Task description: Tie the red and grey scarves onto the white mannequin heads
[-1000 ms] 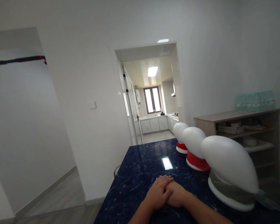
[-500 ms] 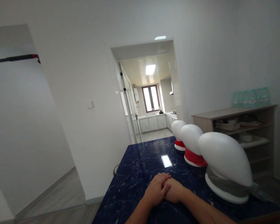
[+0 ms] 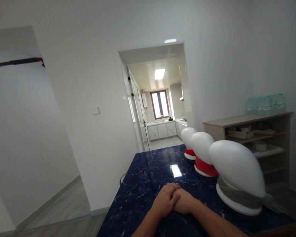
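Observation:
My left hand (image 3: 168, 198) lies over my right hand (image 3: 185, 201), and both rest on a dark blue marble-patterned table (image 3: 138, 184). The left fingers are laid flat across the back of the right hand, with the thumb along its side. The right fingers are hidden beneath the left. No object shows in either hand. Right of my hands stands a smooth white head-shaped form (image 3: 236, 164) with a grey cloth band (image 3: 238, 194) round its lower part. Behind it are two similar white forms, a middle one (image 3: 203, 144) and a far one (image 3: 188, 135), both with red bands.
A low wooden shelf unit (image 3: 236, 119) against the right wall carries a pack of water bottles (image 3: 265, 104). Boxes and other items lie on its shelves. Beyond the table, a doorway opens onto a kitchen with white cabinets (image 3: 162, 130). Clear plastic (image 3: 273, 203) lies beside the nearest form.
My hands keep the same folded position on the table. Only the camera view has shifted very slightly.

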Motion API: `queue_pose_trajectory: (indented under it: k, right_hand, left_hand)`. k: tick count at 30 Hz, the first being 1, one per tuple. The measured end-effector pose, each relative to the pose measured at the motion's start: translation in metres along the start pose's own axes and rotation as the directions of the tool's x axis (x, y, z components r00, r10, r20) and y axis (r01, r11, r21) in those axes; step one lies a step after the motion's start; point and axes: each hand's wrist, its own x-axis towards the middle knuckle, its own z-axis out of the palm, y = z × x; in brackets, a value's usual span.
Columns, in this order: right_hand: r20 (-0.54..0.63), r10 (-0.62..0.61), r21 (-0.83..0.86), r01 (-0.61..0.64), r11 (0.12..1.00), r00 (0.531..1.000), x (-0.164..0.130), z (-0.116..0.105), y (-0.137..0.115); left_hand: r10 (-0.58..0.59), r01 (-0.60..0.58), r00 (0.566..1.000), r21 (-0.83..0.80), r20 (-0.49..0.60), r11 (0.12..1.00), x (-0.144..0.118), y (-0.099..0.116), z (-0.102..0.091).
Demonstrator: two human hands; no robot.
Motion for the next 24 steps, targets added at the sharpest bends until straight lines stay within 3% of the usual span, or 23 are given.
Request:
queue_pose_trajectory:
  k: [7,19,24]
  right_hand:
    - [0.009,-0.028,0.004,0.028,1.000,1.000,-0.002,-0.002,-0.001]
    - [0.000,0.066,-0.003,-0.066,0.998,0.998,-0.005,-0.001,0.003]
    - [-0.027,0.147,-0.064,-0.149,0.987,0.989,-0.011,-0.025,-0.025]
  left_hand:
    - [0.015,-0.016,1.000,-0.012,-0.011,1.000,0.000,0.002,-0.001]
    - [0.008,-0.008,1.000,-0.041,-0.015,0.999,0.001,0.001,-0.003]
    - [-0.072,0.074,0.985,0.007,-0.156,0.997,0.005,-0.013,0.004]
